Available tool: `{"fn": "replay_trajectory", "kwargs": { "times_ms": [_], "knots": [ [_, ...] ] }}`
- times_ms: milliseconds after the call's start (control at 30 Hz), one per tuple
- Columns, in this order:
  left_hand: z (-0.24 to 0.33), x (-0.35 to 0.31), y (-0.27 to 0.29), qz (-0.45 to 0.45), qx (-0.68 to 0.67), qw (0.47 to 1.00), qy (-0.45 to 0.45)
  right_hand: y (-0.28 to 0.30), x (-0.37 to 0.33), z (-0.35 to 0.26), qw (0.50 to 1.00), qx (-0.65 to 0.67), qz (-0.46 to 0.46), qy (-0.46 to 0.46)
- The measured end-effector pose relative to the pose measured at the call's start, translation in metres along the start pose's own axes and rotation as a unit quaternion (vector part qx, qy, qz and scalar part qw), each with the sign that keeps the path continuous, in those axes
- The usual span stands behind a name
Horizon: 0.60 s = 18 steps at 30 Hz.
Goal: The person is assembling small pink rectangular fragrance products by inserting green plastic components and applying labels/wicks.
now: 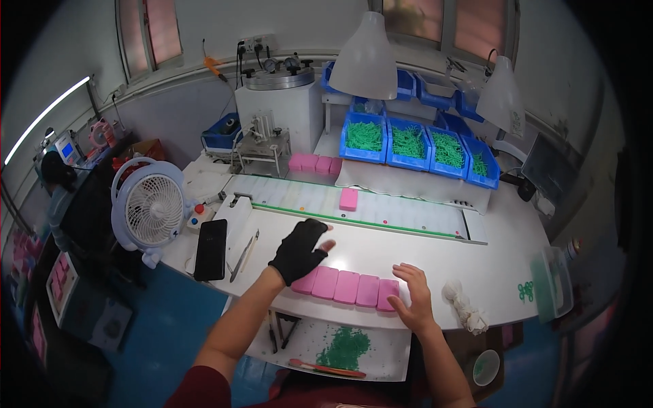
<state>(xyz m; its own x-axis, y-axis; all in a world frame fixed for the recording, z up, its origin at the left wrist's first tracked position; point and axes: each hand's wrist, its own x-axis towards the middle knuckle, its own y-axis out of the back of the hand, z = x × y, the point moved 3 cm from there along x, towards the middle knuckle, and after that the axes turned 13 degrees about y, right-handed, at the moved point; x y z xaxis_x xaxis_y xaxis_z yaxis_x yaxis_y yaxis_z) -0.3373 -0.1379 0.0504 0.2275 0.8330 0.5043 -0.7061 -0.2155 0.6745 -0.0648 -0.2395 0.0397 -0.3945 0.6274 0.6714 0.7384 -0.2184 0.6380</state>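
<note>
A row of several pink rectangular blocks [347,287] lies side by side along the near edge of the white table [371,255]. My left hand [299,251], in a black glove with bare fingertips showing, hovers over the left end of this row, its thumb and fingers apart. At the opposite end my bare right hand [413,299] is spread, with the thumb beside the last block; whether it touches is hard to tell. Neither hand holds anything. Farther away, one pink block [348,199] sits on a pale conveyor strip [292,197] with green edging.
Blue bins [407,146] of green pieces stand at the back, under a white lamp shade [367,58]. To the left are a fan [149,204], a black phone [211,249] and tweezers [245,256]. A white cloth bundle [464,306] lies right. Below, a drawer [388,353] holds green scraps.
</note>
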Motion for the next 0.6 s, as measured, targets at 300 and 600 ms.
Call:
{"fn": "replay_trajectory", "kwargs": {
  "times_ms": [300, 600],
  "knots": [
    [-0.123, 0.184, 0.002, 0.032, 0.179, 0.945, 0.270, 0.032, -0.063, -0.002, 0.995, -0.058, 0.041, -0.075],
    [-0.193, 0.261, -0.051, -0.195, 0.359, 0.873, 0.265, 0.018, -0.057, -0.009, 0.986, -0.152, 0.029, -0.060]
  ]
}}
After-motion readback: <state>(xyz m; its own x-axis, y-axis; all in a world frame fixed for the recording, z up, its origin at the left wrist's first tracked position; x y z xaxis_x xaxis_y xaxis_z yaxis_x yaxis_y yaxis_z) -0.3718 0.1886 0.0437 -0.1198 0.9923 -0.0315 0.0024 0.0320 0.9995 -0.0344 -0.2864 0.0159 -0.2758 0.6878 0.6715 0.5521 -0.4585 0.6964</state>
